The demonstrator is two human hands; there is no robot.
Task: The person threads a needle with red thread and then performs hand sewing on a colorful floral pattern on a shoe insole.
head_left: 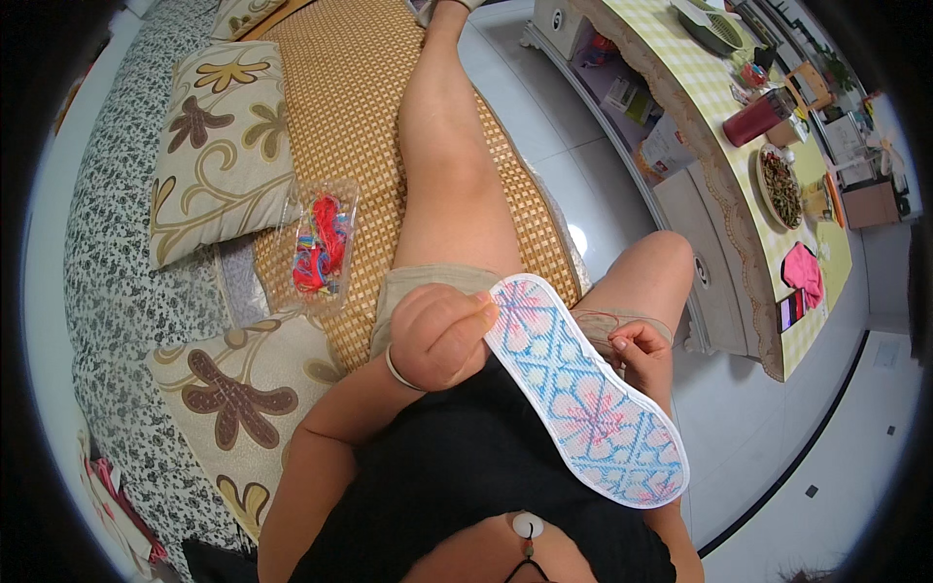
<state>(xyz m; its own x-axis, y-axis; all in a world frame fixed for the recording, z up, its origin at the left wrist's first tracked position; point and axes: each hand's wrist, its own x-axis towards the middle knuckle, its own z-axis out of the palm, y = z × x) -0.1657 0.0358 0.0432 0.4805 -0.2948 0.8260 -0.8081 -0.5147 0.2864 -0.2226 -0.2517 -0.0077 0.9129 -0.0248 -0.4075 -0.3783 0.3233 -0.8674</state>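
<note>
A white-edged embroidered insole (589, 394) with a pink and blue pattern slants across my lap. Its upper left end is pinched between the thumb and fingers of my left hand (439, 335), which is closed and wears a pale bangle. Beside the insole's right edge is my right hand (644, 358), thumb and fingertips pressed together. A thin reddish thread (595, 314) curves from those fingertips over my shorts; whether a needle is there too is too small to tell. The insole covers part of my right wrist and forearm.
A clear plastic tray (340, 282) of red and coloured thread lies on the woven mat (355, 107) at the left, near patterned cushions (222, 146). At the right, a table with a checked cloth (714, 83) bears a red tumbler (758, 118), a food dish (780, 185) and a pink cloth (803, 272).
</note>
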